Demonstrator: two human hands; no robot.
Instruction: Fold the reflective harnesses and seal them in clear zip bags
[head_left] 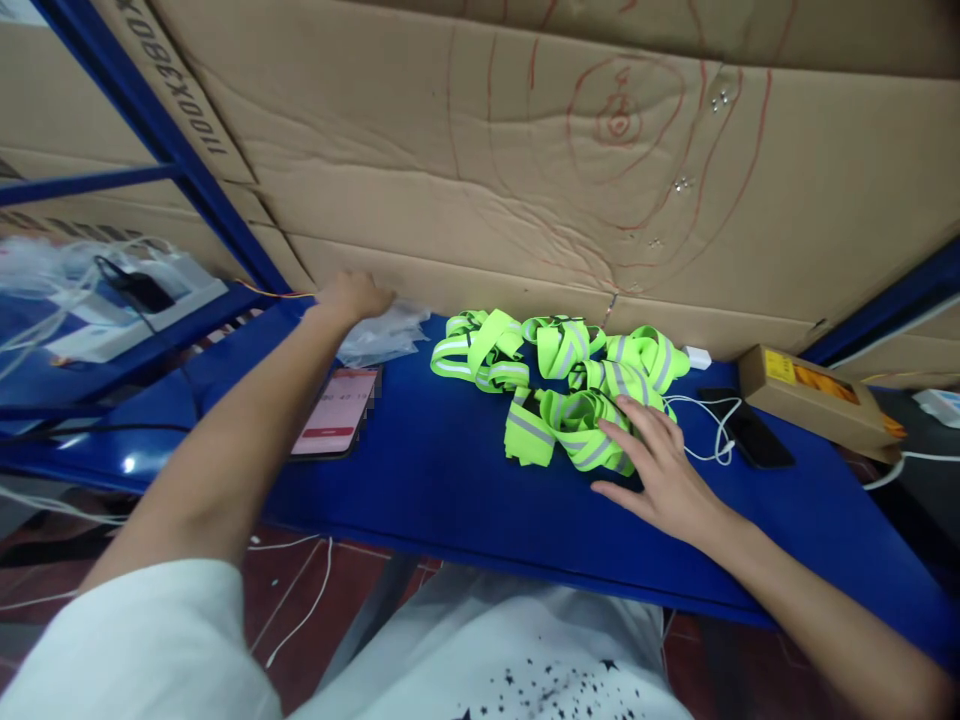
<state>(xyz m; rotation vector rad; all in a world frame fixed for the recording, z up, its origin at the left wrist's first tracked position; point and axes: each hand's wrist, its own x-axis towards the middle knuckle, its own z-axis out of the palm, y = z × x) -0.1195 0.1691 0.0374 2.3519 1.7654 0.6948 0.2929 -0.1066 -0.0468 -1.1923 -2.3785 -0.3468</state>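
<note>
Several bundles of neon-green reflective straps (571,345) with grey stripes lie on the blue table (435,490). My right hand (658,465) reaches over the nearest bundle (589,425), fingers spread, fingertips at its right side; whether they touch it I cannot tell. At the back left, my left hand (356,297) is beside clear plastic bags (386,335), close to the cardboard. Its fingers are smeared and partly hidden, so their grip does not show. A phone with a lit screen (337,410) lies below my left forearm.
A large cardboard sheet (360,130) with red rings drawn on it stands behind the table. To the right are a dark phone (750,430), a white cable (721,440) and a cardboard box (817,395). Power strips (142,310) with cords sit on the left shelf.
</note>
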